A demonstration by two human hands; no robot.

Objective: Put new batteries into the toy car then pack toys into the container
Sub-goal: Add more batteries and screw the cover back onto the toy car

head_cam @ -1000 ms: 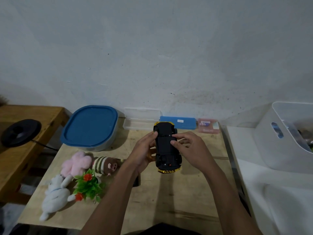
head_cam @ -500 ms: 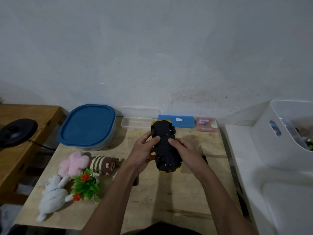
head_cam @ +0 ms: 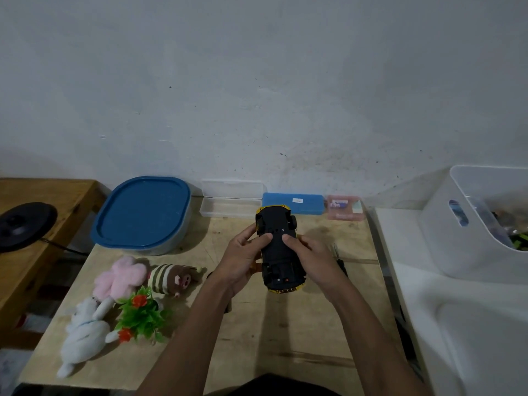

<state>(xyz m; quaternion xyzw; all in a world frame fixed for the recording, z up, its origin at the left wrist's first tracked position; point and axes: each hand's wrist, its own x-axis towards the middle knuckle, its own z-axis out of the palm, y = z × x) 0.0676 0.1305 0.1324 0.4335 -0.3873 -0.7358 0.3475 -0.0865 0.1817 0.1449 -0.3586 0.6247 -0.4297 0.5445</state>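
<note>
My right hand [head_cam: 311, 258] has settled opposite my left hand [head_cam: 243, 258]; both now grip the upturned toy car [head_cam: 278, 252], thumbs pressing its underside, so the battery step seems underway

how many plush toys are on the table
3, all on the left of the table: a pink plush, a striped brown plush right of it, a white plush nearest the front edge. The plastic plant may hide more.
</note>
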